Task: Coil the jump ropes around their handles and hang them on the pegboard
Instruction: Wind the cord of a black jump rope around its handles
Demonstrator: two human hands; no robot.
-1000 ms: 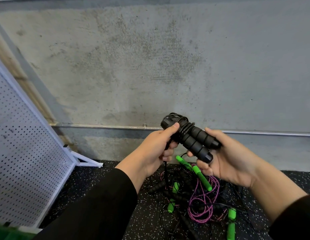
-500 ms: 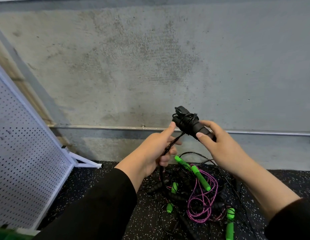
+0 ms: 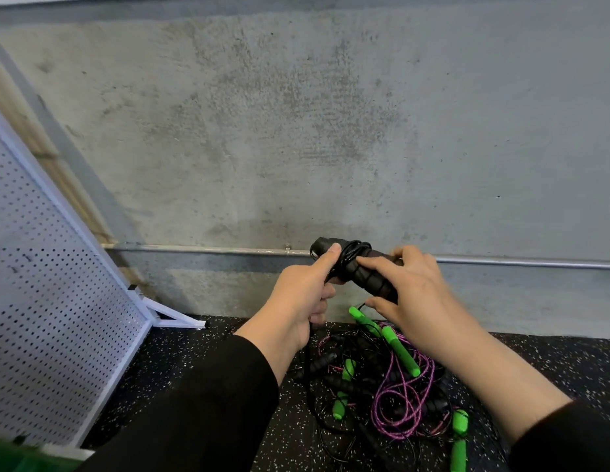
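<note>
Black handles [image 3: 365,270] sit paired between your two hands, raised above the floor in front of the concrete wall [image 3: 297,131]. Your left hand [image 3: 303,301] is clenched around the left end of the pair, thumb pressed along the top, and the loose black cord [image 3: 308,369] runs down out of that grip toward the pile. Your right hand [image 3: 412,287] grasps the other end, fingers laid over the ribbed foam and thumb underneath. Several turns of cord are already wrapped around the handles, just right of your left thumb.

What the next turn depends on is this: the handles' long axis runs from upper left, at your left grip, down to the lower right, under your right grip, and the free cord leaves from the left end. So the left hand is the nearer one to feed the cord, while the right looks placed to steady or rotate the bundle. I judge the coiling to be partly done, since a good length of cord hangs free below your left grip.

Beneath both grips lies the tangle of other ropes [image 3: 392,386] on the speckled floor [image 3: 194,369], with green handles [image 3: 399,349] and a purple cord [image 3: 399,410] among them. The pegboard [image 3: 51,301] leans well off to the left of your left grip, so that arm is nearer for hanging.
</note>
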